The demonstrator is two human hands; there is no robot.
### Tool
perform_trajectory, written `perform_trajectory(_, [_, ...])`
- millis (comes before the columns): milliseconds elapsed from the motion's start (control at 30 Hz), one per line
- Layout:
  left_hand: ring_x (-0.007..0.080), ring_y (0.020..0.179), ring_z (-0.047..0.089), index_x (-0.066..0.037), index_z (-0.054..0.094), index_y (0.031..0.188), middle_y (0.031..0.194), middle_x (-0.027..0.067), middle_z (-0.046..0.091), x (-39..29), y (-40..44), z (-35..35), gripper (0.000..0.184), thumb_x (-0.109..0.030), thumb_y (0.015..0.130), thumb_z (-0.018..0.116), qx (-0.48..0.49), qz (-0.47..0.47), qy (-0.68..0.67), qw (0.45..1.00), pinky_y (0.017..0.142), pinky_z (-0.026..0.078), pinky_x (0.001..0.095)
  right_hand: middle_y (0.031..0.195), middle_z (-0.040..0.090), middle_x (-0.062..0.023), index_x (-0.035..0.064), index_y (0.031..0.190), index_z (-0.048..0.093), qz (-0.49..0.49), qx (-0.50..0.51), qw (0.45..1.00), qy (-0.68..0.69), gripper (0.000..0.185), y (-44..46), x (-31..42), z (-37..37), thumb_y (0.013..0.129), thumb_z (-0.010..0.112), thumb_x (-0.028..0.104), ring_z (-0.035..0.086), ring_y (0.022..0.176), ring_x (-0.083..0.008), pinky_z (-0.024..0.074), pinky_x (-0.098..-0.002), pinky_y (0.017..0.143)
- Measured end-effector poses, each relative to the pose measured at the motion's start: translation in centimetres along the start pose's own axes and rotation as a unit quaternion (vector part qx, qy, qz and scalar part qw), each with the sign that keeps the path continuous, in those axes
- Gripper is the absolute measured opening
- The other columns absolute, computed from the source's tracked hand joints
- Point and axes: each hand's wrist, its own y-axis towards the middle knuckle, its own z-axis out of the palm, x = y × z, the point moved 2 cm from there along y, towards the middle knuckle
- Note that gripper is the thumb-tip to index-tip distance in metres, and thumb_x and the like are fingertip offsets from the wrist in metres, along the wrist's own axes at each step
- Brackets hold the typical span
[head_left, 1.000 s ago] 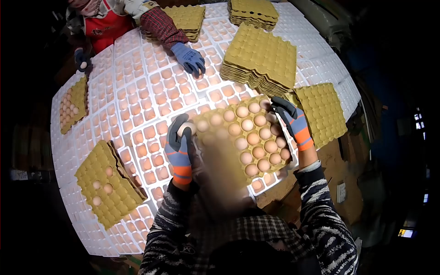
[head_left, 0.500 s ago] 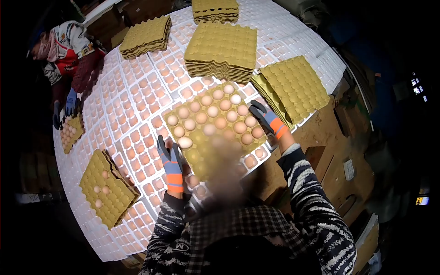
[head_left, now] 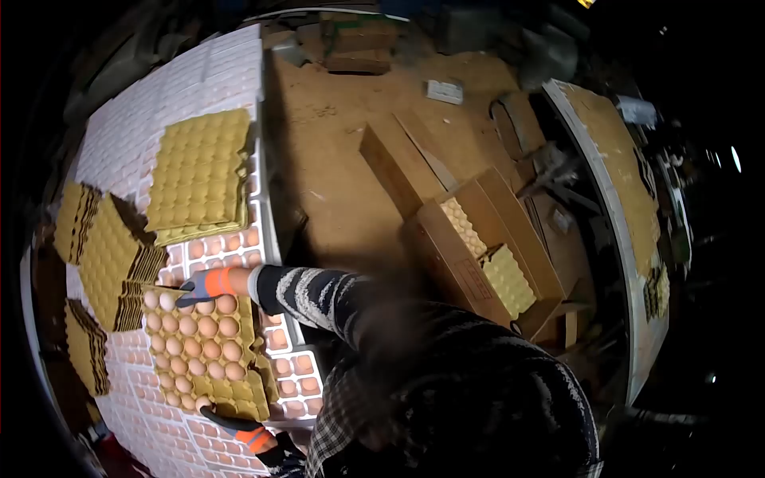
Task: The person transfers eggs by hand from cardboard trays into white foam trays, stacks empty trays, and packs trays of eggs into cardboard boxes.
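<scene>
A pulp egg tray [head_left: 243,392] lies at the left of the view, most of its cups filled with brown eggs [head_left: 189,327]. A few cups at its near corner hold no egg. The edge of another pulp tray shows beneath its right side. My right hand [head_left: 203,288], in a grey and orange glove, grips the tray's far edge, fingers beside the eggs there. At the opposite edge my left hand [head_left: 239,426], gloved alike, is closed on the tray beside an egg [head_left: 203,404]. Part of each hand's grip is hidden.
White plastic trays of eggs [head_left: 299,374] cover the table. Stacks of pulp trays [head_left: 199,167] stand beyond my right hand, others [head_left: 119,263] to the left. On the floor at right, an open cardboard box [head_left: 478,263] holds pulp trays [head_left: 510,283]. Another table [head_left: 613,175] stands farther right.
My view has swung right, bringing the floor and the open box into sight; the co-worker has left view. Both hands remain at opposite sides of the egg tray, now closed on its edges.
</scene>
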Motion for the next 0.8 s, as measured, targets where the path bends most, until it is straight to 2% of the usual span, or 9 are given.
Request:
perform_trajectory(133, [0.0315,0.144,0.038,0.0,0.03,0.156,0.159,0.0185,0.036,-1.4,-0.4,-0.3,0.059,-0.027,0.105,0.043,0.051,0.092,0.169,0.98,0.119,0.033,0.0423,0.128,0.062,-0.0203,0.0077,0.136,0.061,-0.041,-0.183,0.978,0.095,0.065,-9.0,1.2,-0.5,0.091,0.068,0.053,0.06,0.119,-0.0357,0.0464,-0.042,0.102])
perform_trajectory(267, [0.0329,0.144,0.038,0.002,0.032,0.155,0.158,0.0203,0.038,-2.8,-1.6,2.1,0.059,-0.023,0.104,0.045,0.155,0.227,0.332,0.902,0.12,0.032,0.0437,0.139,0.053,-0.0197,0.0024,0.139,0.056,-0.026,-0.367,0.923,0.111,0.071,-22.6,1.7,-1.9,0.091,0.07,0.053,0.051,0.129,-0.0349,0.0422,-0.0407,0.108])
perform_trajectory(367, [0.0339,0.144,0.038,0.004,0.034,0.154,0.157,0.0216,0.039,-3.0,-3.0,5.7,0.058,-0.021,0.103,0.046,0.316,0.36,0.415,0.774,0.12,0.031,0.0447,0.139,0.052,-0.0199,0.0012,0.14,0.053,-0.005,-0.463,0.881,0.097,0.064,-33.9,-1.1,-2.9,0.095,0.068,0.045,0.05,0.132,-0.0343,0.0393,-0.0387,0.112])
perform_trajectory(467, [0.041,0.138,0.044,0.005,0.042,0.149,0.15,0.0268,0.045,-1.9,-7.7,15.1,0.053,-0.013,0.099,0.05,0.428,0.461,0.459,0.627,0.117,0.035,0.0464,0.139,0.054,-0.0175,0.0005,0.14,0.052,-0.026,-0.566,0.785,0.251,0.063,-46.8,-2.5,-2.2,0.096,0.068,0.042,0.052,0.129,-0.0275,0.0422,-0.0379,0.109])
perform_trajectory(567, [0.0344,0.121,0.059,0.004,0.05,0.143,0.137,0.0201,0.059,0.4,-14.7,27.0,0.05,-0.009,0.095,0.059,0.546,0.509,0.402,0.53,0.104,0.047,0.0429,0.132,0.058,-0.0106,0.0036,0.139,0.053,-0.04,-0.676,0.707,0.203,0.056,-58.4,-2.6,0.5,0.099,0.064,0.041,0.056,0.118,-0.0203,0.0469,-0.035,0.1])
perform_trajectory(600, [0.029,0.116,0.061,0.003,0.052,0.141,0.134,0.0171,0.06,2.1,-17.3,31.3,0.048,-0.01,0.095,0.061,0.614,0.262,0.351,0.657,0.098,0.05,0.0387,0.127,0.059,-0.0071,0.0071,0.139,0.053,-0.025,-0.707,0.665,0.239,0.051,-61.6,-2.9,1.4,0.1,0.063,0.039,0.056,0.111,-0.0179,0.0484,-0.0332,0.094])
perform_trajectory(633, [0.0236,0.11,0.063,0.003,0.053,0.139,0.131,0.0142,0.062,4.1,-20.2,35.2,0.046,-0.011,0.096,0.063,0.629,-0.008,0.275,0.727,0.092,0.053,0.0345,0.118,0.058,-0.0018,0.0125,0.136,0.055,0.007,-0.703,0.571,0.424,0.042,-63.5,-5.1,2.3,0.102,0.061,0.035,0.056,0.099,-0.0135,0.0507,-0.0304,0.084])
perform_trajectory(733, [0.0147,0.108,0.062,0.002,0.057,0.136,0.125,0.008,0.065,10.1,-30.0,44.2,0.043,-0.02,0.099,0.065,0.709,-0.134,0.25,0.645,0.088,0.054,0.0288,0.092,0.058,0.0034,0.0161,0.123,0.062,0.112,-0.716,0.365,0.584,0.046,-71.4,-6.9,6.3,0.097,0.06,0.054,0.055,0.08,-0.0095,0.0465,-0.0249,0.063])
perform_trajectory(800, [0.0144,0.107,0.063,0.001,0.058,0.136,0.123,0.0067,0.067,17.6,-33.8,47.8,0.046,-0.024,0.098,0.068,0.765,-0.142,0.268,0.569,0.091,0.053,0.0289,0.092,0.058,0.0024,0.0173,0.123,0.062,0.069,-0.757,0.325,0.563,0.047,-75.6,-16.1,11.3,0.097,0.057,0.056,0.055,0.079,-0.0104,0.0469,-0.0263,0.061])
